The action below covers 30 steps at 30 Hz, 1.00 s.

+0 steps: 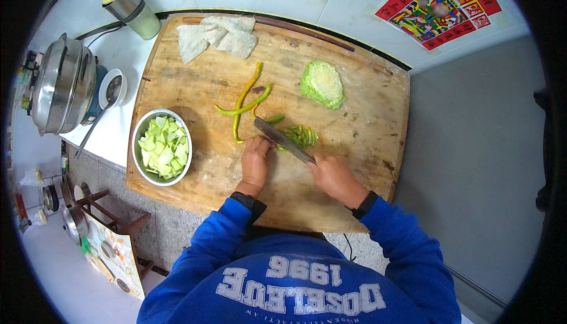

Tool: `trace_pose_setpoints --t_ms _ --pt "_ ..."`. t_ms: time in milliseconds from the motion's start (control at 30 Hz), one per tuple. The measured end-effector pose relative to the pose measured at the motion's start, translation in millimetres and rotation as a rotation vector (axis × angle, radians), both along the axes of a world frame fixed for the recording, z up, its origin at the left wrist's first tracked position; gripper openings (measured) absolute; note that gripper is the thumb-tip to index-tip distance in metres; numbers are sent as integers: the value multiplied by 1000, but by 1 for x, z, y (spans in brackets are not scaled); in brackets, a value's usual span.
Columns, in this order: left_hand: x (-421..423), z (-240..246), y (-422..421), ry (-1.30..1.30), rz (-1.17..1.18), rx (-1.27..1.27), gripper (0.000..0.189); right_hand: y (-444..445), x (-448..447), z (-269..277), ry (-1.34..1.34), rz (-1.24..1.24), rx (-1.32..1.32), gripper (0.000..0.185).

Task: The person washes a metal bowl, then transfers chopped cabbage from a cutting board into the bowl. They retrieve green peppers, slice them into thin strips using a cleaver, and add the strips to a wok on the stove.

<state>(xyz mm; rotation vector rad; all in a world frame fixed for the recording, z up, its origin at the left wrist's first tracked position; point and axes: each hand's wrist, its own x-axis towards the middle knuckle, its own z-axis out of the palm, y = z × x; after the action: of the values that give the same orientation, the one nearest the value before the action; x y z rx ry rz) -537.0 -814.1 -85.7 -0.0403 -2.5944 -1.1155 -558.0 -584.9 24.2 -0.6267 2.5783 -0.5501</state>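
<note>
My right hand (336,178) grips the handle of a kitchen cleaver (283,140), its blade slanting across the middle of a large wooden cutting board (212,182). Beside the blade, on its left, rests my left hand (256,160) with the fingers bent down; what lies under the fingertips is hidden. Sliced green pepper (303,135) is heaped just beyond the blade. Near the cleaver's tip lies a green pepper piece (277,119), partly covered. Two long peppers cross farther up: a yellowish one (248,88) and a greener one (257,101).
A cut cabbage (322,84) sits at the upper right. Left on the board stands a metal bowl (189,155) of pale green slices (164,147). A cloth (217,36) lies at the back. A steamer pot (66,84) and small bowl (124,87) with a spoon (95,124) stand left.
</note>
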Motion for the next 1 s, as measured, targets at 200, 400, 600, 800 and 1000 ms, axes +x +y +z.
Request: trace_pose_setpoints --t_ms 200,400,600,800,1000 --pt "0 -3 0 24 11 29 17 13 5 20 -100 -16 25 30" --pt "-1 -4 -2 30 -6 29 16 5 0 14 -63 40 86 29" --pt "7 -2 9 -27 -5 38 18 -14 -5 -9 20 -22 75 29" --pt "17 10 9 -94 38 157 18 -9 6 3 -19 -77 -59 30" --pt "10 13 -25 -74 -61 -1 20 -11 7 -3 32 -93 4 28"
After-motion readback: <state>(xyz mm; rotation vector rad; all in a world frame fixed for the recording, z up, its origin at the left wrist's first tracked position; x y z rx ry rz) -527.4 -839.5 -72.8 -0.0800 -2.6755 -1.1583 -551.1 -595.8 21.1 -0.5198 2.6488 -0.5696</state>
